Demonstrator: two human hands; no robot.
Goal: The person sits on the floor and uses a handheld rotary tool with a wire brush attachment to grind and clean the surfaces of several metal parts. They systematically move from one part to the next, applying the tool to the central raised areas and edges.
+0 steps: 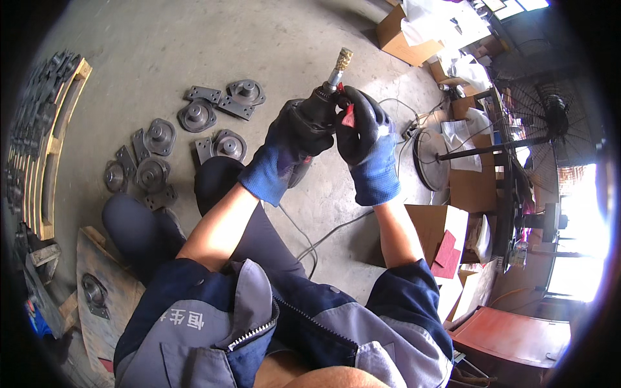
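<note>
Gripping the dark body of a power tool (309, 116) in your left hand (288, 145), you hold it up over the concrete floor (162, 45), its long axis tilting up and far-right toward the brass wire brush (343, 59) at its tip. Your right hand (367, 139) closes around the neck just below that brush, nearer to it. Grey flanged castings (194, 116) lie far left; brown cardboard boxes (401, 42) sit far right.

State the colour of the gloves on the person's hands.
Blue with black palms and fingers, on the left hand and right hand; head view.
</note>
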